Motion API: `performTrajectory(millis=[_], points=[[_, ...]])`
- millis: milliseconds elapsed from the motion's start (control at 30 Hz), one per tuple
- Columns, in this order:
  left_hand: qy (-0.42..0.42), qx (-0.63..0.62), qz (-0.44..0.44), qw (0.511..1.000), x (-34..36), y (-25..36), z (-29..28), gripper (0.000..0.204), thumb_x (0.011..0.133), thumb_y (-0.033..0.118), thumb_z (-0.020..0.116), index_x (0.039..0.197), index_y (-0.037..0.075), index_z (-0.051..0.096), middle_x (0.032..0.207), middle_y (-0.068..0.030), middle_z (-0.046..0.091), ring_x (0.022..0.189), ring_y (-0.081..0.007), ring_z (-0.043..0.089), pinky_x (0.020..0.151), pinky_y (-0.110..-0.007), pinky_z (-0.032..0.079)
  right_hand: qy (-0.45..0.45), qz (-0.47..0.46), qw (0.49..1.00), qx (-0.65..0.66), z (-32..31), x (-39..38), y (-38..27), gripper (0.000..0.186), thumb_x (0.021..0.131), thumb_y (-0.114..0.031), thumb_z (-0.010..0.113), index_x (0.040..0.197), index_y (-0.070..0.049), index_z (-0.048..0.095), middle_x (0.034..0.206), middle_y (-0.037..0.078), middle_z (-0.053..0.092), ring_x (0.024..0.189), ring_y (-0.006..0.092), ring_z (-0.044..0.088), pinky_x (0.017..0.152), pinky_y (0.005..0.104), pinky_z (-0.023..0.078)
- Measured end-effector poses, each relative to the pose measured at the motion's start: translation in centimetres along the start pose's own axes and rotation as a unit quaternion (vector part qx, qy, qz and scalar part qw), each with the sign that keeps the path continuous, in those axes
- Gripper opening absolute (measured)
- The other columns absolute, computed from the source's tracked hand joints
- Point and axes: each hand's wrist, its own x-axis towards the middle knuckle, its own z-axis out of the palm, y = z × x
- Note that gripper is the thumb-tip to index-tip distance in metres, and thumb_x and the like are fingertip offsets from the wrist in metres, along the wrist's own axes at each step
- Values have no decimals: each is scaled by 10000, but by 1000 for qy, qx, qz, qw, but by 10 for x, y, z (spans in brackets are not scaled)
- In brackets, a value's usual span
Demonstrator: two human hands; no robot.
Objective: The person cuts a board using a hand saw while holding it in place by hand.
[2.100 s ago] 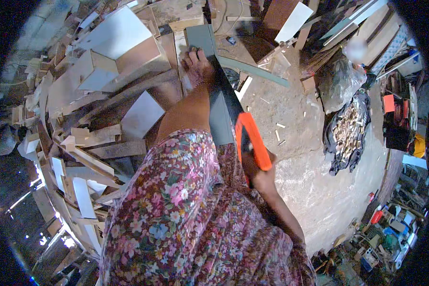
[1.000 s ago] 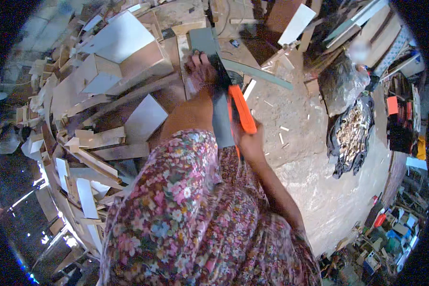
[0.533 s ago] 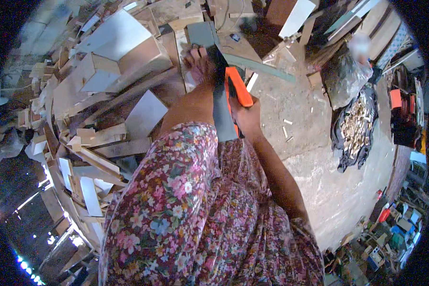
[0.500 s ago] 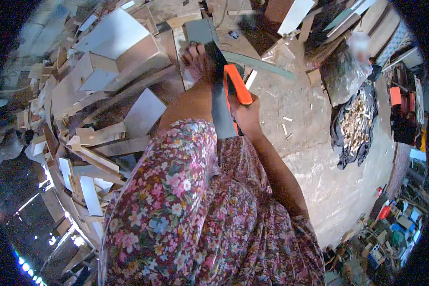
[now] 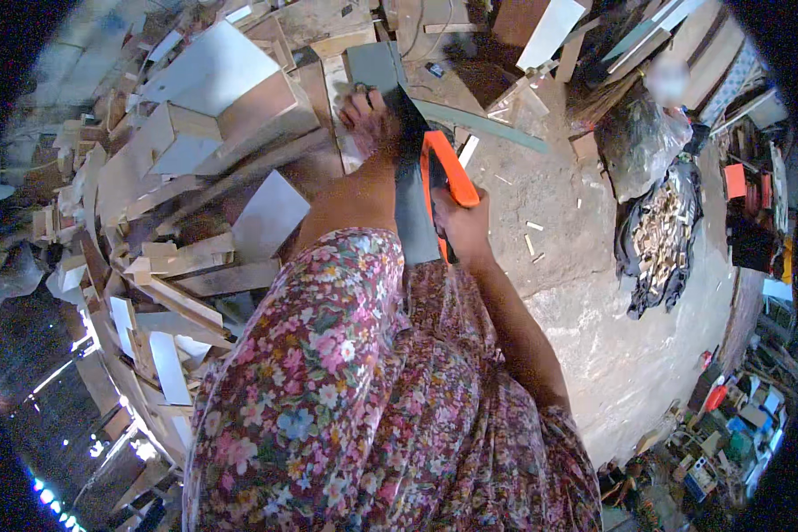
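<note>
Here the right hand (image 5: 463, 223) is gripping the bright orange handle of a handsaw (image 5: 442, 177), fingers wrapped tight around it, its dark blade running toward the far side beside the left hand (image 5: 363, 113). That left hand is lying flat with spread fingers, pressing on a grey-green board (image 5: 390, 89), a long flat plank reaching back toward the person's flowered dress (image 5: 363, 399). Rough, dusty concrete floor (image 5: 594, 293) is spreading out to the right, littered with small chips. Pale wooden offcuts (image 5: 186, 115) are piling up at left, angular and smooth-faced. A dark sack of wood scraps (image 5: 661, 235) is slumping far right.
</note>
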Motion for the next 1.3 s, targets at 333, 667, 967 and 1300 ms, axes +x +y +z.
performTrajectory(millis=[333, 667, 967, 1300], points=[[3, -27, -37, 999, 3, 5, -1, 358, 760, 164, 477, 1111, 92, 479, 1199, -138, 429, 1158, -382, 361, 955, -554, 257, -66, 108, 992, 26, -59, -96, -59, 113, 737, -60, 586, 824, 11, 570, 679, 16, 556, 642, 110, 506, 594, 274, 428], [-17, 25, 7, 1000, -1, 3, -7, 291, 769, 207, 469, 1029, 83, 509, 1172, -127, 446, 1140, -334, 379, 929, -502, 288, -21, -3, 1000, 10, 6, -9, -11, 116, 721, -88, 608, 762, 5, 553, 649, 11, 549, 587, 112, 481, 559, 277, 417], [19, 52, -8, 998, 0, 2, 4, 299, 763, 168, 482, 1045, 69, 499, 1097, -148, 462, 1062, -382, 423, 917, -533, 291, -58, 93, 994, 26, -72, -105, -48, 161, 744, -71, 620, 867, 25, 581, 736, 24, 591, 662, 94, 511, 608, 253, 420], [-39, 28, -9, 999, 9, 4, 2, 328, 785, 149, 453, 1102, 71, 484, 1192, -146, 431, 1150, -384, 368, 981, -567, 219, -24, 41, 999, -21, -1, -3, -13, 168, 731, -118, 629, 834, 2, 572, 695, 49, 581, 629, 123, 524, 590, 292, 432]])
